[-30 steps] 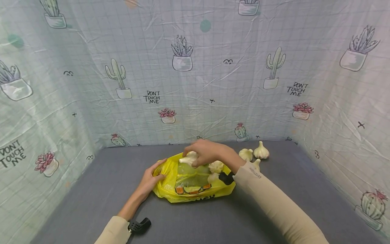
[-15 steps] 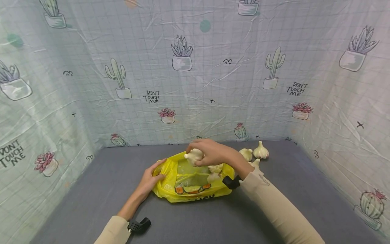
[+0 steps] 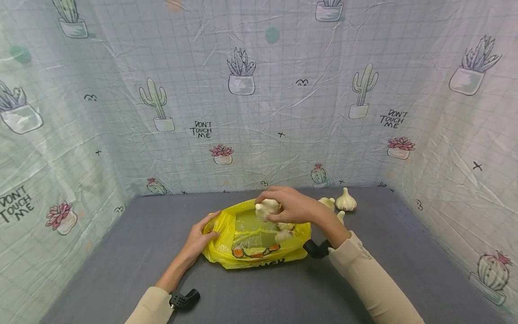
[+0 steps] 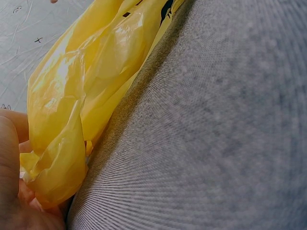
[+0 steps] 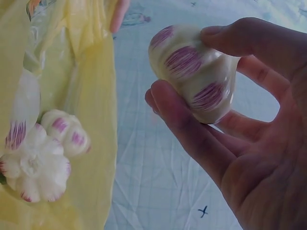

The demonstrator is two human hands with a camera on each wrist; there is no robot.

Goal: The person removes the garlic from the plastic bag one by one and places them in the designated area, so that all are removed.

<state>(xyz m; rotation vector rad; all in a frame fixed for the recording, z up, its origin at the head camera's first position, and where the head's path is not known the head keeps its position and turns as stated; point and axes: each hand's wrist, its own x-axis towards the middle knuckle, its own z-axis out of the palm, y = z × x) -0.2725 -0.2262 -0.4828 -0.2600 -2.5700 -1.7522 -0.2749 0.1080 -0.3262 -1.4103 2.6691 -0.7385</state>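
Observation:
A yellow plastic bag (image 3: 220, 253) lies on the grey table, its mouth spread wide. My left hand (image 3: 199, 238) grips its left edge, thumb on the near side; in the left wrist view the crumpled plastic (image 4: 96, 91) hides part of the fingers. Above the bag's mouth, my right hand (image 3: 297, 207) pinches a white garlic bulb (image 3: 267, 209) between thumb and fingers. Purple streaks mark this bulb in the right wrist view, where it is held apart from the bag. Several more garlic bulbs (image 5: 36, 167) lie inside the bag, towards its right side.
Behind the right wrist, to the right of the bag, stand more garlic bulbs (image 3: 346, 200) on the table (image 3: 251, 297). A patterned cloth (image 3: 279, 112) with cactus drawings walls off the back and both sides.
My right hand has moved to the right over the bag's mouth, carrying the garlic bulb along. The left hand has stayed in place on the bag.

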